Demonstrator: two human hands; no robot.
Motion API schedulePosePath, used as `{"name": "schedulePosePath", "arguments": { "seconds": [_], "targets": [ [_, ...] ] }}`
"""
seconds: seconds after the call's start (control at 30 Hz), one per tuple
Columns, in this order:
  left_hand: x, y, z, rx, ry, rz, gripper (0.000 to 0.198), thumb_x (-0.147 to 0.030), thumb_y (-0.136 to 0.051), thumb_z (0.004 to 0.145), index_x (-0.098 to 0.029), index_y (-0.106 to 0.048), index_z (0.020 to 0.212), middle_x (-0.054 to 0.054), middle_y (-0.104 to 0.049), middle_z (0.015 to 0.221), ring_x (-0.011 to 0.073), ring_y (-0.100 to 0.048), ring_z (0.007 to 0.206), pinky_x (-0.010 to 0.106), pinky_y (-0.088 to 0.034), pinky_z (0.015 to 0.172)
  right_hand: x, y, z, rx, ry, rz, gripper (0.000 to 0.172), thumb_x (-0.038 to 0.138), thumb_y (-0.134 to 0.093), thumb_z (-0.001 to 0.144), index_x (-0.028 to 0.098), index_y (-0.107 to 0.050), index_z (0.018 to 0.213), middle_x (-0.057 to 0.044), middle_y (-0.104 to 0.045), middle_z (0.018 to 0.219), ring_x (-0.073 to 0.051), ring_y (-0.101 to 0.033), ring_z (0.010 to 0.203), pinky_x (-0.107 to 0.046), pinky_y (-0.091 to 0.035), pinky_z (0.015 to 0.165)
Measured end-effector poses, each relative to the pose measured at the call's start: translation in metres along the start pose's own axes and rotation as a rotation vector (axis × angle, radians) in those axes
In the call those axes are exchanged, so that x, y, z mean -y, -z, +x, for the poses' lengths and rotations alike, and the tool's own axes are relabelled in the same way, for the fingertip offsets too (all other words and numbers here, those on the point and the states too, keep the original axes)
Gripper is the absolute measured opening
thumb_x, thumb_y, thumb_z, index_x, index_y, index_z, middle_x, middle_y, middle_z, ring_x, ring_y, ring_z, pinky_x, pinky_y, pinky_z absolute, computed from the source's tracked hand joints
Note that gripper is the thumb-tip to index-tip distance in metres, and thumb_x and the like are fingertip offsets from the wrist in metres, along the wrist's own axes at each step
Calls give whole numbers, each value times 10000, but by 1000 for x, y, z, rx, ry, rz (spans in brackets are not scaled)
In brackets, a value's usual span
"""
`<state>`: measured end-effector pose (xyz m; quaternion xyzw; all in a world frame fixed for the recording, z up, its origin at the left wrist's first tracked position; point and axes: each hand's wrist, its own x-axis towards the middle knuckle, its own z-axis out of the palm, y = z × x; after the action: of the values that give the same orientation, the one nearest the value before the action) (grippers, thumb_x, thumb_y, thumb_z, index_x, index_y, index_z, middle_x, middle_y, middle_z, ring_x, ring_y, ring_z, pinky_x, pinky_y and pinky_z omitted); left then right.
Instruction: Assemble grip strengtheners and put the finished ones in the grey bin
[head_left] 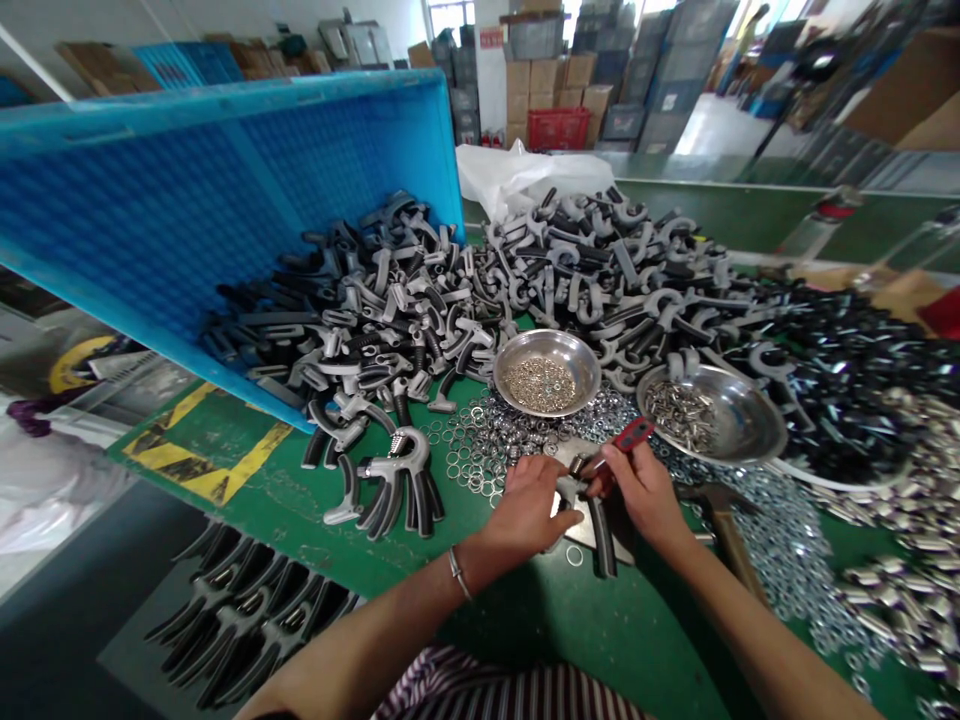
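Where left hand (534, 502) grips, black handle (602, 538), long axis toward clothing (517, 697)

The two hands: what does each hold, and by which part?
Left hand: black handle, by its grey end. Right hand: red tool, by its lower part.

A bright workroom with pale walls and stacked storage behind a green counter (292, 492).
Yellow-and-black tape (251, 465) marks the counter's left corner. Beyond its far edge, cardboard boxes (531, 80) rise beside a white pillar (492, 95) bearing a small red sign (491, 38), with a red crate (559, 128) at their foot and tall stacks of gray crates (675, 85) to the right. Strong light fills the window (451, 15) and glares off the pale floor (716, 125); the far right corner is blurred.
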<state>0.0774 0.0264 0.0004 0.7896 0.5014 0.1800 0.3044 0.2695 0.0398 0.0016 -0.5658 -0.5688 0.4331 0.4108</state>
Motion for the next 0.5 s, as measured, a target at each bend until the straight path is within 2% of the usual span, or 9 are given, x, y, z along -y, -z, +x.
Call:
{"name": "schedulePosePath", "arguments": {
  "seconds": [0.27,0.5],
  "targets": [
    [4,-3,-1,-10,-18,5,468,-370,-704,808,-210,-512,1204,81,-540,1235,285,-465,1176,433,-355,1020,3,2,-2,6,2,-66,239,505,-516,939,270,-508,899,15,-694,615,-226,-671,552,-353,-524,595],
    [6,-5,-1,-34,-33,5,459,-384,-710,808,-199,-520,1182,79,-553,1209,278,-478,1139,423,-373,991,-5,0,-3,-7,-49,86,274,534,-523,935,261,-511,932,-10,-731,699,-213,-677,566,-343,-550,575]
  ]
}}
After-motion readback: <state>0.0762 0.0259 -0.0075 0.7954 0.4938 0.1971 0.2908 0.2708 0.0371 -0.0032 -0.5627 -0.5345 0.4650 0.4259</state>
